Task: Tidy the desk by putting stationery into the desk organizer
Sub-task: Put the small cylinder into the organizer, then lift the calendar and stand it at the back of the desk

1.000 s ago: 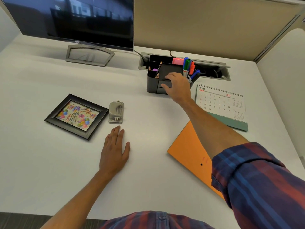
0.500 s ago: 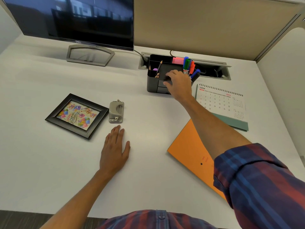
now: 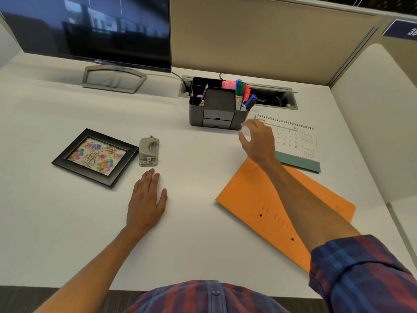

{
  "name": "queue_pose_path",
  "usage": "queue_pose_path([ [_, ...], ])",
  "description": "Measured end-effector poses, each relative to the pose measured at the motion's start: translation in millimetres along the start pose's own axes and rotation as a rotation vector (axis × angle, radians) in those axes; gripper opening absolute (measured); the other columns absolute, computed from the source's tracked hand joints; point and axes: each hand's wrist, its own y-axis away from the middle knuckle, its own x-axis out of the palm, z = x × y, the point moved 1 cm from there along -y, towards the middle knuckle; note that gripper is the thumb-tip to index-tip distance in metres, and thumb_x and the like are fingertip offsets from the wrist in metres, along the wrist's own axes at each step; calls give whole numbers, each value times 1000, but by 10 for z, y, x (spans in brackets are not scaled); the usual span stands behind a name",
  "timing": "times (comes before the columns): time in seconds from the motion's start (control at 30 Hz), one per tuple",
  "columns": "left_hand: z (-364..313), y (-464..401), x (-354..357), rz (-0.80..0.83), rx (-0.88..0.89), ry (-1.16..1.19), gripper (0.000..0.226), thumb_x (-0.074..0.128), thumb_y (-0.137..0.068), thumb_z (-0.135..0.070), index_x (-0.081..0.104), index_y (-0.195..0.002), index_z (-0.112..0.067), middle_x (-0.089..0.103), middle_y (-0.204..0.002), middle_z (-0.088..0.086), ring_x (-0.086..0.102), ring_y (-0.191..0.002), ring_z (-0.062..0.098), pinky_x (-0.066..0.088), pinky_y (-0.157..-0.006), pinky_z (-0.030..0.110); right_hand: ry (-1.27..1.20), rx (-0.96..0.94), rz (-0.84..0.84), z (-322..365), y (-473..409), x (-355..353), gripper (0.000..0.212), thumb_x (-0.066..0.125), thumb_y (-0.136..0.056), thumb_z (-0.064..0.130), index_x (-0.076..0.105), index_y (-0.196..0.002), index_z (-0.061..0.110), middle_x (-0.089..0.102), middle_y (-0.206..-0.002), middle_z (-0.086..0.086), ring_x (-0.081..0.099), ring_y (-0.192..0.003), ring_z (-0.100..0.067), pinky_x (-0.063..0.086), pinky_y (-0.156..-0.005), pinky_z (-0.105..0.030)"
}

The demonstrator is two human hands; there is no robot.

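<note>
Two hands, nothing held: right hand blurred, fingers loosely spread, just right of desk organizer. Left hand flat on desk, fingers together, near hole punch. Markers upright in organizer's right compartment.

Bright, even overhead light washed the white table; shadows were faint. The monitor mirrored the room. The right hand was motion-blurred, and wide-angle distortion bent the edges.
</note>
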Motion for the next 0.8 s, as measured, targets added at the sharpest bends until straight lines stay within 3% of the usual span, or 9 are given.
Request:
queue_pose_path([
  [0.17,-23,14,-19,9,-7,-5,64,27,-94,-44,39,-143,-6,34,-154,11,27,-144,25,20,-118,41,-38,81,125,-218,402,-72,21,60,-91,26,69,-104,12,68,-106,-2,64,-83,-24,49,-76,-37],
  [0.3,-31,15,-33,19,-11,-14,65,26,-94,-45,40,-143,-6,34,-154,12,27,-143,26,21,-118,42,-43,166,243,-373,663,-143,25,59,-91,28,67,-110,13,65,-114,0,63,-92,-22,49,-81,-37],
  [0.5,-85,34,-8,17,-40,10,65,25,-93,-43,40,-143,-5,34,-153,13,28,-143,28,22,-117,45,21,231,359,-564,927,-219,26,55,-92,31,66,-112,17,61,-119,3,59,-103,-17,45,-76,-29],
  [0.67,-157,52,9,17,-45,-5,62,27,-92,-42,47,-137,-5,39,-149,18,31,-140,33,25,-113,50,26,250,342,-713,1005,-307,26,56,-92,31,67,-110,18,62,-118,2,59,-103,-18,48,-79,-31],
  [0.8,-274,-16,23,42,4,-27,58,31,-90,-44,52,-129,-6,46,-143,18,39,-135,33,34,-108,51,11,357,229,-882,1033,-406,24,57,-90,30,68,-108,17,66,-111,3,61,-97,-17,49,-78,-32],
])
